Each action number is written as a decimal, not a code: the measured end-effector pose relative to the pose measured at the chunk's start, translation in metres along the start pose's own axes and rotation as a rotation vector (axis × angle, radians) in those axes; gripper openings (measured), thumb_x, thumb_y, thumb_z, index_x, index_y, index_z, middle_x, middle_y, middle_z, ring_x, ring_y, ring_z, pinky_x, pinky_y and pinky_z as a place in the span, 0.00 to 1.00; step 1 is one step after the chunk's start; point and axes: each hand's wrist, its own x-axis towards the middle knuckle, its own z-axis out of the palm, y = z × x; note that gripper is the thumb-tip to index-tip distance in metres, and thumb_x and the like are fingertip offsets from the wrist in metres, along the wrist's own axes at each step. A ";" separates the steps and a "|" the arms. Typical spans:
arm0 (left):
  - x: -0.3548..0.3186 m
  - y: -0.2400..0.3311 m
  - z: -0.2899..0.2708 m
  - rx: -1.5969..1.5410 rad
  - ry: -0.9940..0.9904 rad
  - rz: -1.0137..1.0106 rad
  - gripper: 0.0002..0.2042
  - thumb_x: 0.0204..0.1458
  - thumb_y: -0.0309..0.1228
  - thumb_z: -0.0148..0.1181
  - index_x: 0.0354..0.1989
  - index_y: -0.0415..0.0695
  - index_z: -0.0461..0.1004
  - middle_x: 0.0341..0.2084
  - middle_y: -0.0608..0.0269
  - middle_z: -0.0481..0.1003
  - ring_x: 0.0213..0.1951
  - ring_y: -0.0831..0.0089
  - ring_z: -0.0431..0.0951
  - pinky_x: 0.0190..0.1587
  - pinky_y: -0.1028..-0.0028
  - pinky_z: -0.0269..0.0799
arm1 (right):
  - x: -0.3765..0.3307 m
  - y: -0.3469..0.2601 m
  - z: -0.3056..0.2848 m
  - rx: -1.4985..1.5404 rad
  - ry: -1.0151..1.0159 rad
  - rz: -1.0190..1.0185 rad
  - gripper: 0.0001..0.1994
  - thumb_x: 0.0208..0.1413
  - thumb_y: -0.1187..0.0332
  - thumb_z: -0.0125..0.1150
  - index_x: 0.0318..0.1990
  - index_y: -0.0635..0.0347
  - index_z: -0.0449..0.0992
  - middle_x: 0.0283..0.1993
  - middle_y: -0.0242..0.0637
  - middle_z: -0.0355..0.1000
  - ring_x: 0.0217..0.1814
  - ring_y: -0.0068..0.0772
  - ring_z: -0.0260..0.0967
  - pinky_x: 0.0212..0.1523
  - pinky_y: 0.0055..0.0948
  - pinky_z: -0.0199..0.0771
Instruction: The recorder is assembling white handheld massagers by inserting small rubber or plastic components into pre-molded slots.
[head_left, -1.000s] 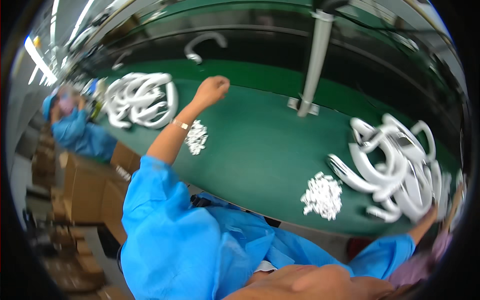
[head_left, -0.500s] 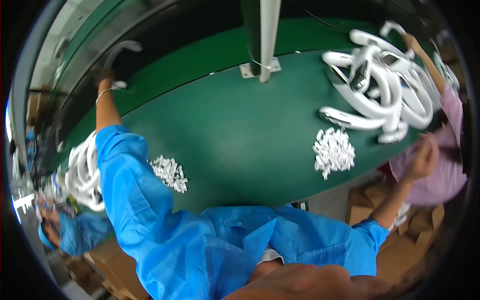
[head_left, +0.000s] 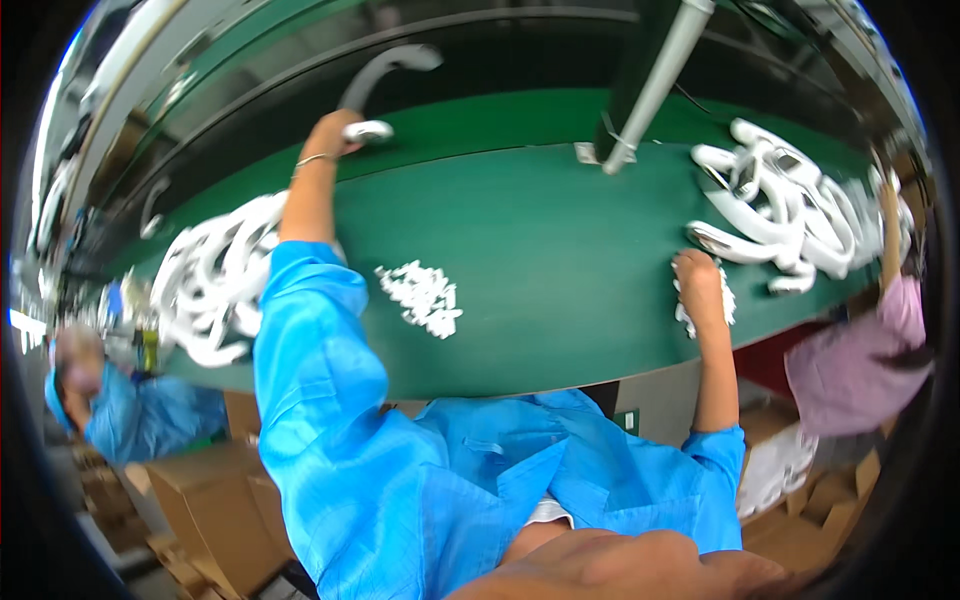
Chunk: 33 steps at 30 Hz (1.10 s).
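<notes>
My left hand (head_left: 334, 132) is closed round a curved white plastic part (head_left: 405, 58), held over the far edge of the green table. One end of that part (head_left: 368, 130) sticks out beside my fingers; the rest is blurred. My right hand (head_left: 699, 280) is down on a pile of small white pieces (head_left: 728, 300) at the right. Its fingers are curled down among them, and whatever they grip is hidden. Another pile of small white pieces (head_left: 420, 298) lies left of the middle. A heap of curved white parts (head_left: 215, 270) rests beside my left forearm.
The green table (head_left: 540, 260) spans the view. Another heap of curved white parts (head_left: 790, 205) lies at the right, near a person in pink (head_left: 855, 355). A post (head_left: 655, 90) stands at the far side. A person in blue (head_left: 150, 405) and cardboard boxes (head_left: 205, 520) are at the left.
My right hand has come from off the table's right edge onto the small white pieces. My left hand still holds the curved part. The whole view has shifted, showing more of the left heap.
</notes>
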 end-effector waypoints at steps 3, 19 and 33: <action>-0.047 0.011 0.038 -0.569 -0.028 -0.179 0.15 0.50 0.30 0.55 0.46 0.42 0.67 0.38 0.57 0.74 0.37 0.62 0.76 0.42 0.62 0.75 | 0.008 -0.008 -0.011 0.109 0.087 -0.020 0.03 0.43 0.79 0.57 0.28 0.66 0.72 0.32 0.46 0.71 0.34 0.46 0.71 0.36 0.36 0.72; -0.335 0.024 0.195 -0.998 -0.633 -0.134 0.18 0.57 0.41 0.52 0.47 0.41 0.62 0.39 0.46 0.73 0.33 0.58 0.78 0.31 0.69 0.78 | 0.054 -0.150 -0.035 1.946 0.093 0.310 0.08 0.54 0.76 0.56 0.41 0.68 0.73 0.30 0.36 0.70 0.26 0.23 0.68 0.26 0.19 0.70; -0.347 -0.026 0.234 -0.951 -0.585 -0.151 0.18 0.56 0.33 0.53 0.52 0.41 0.61 0.32 0.49 0.73 0.33 0.59 0.78 0.30 0.62 0.79 | 0.054 -0.165 0.012 1.975 -0.014 0.516 0.09 0.53 0.79 0.56 0.41 0.75 0.73 0.39 0.48 0.73 0.41 0.36 0.74 0.45 0.26 0.77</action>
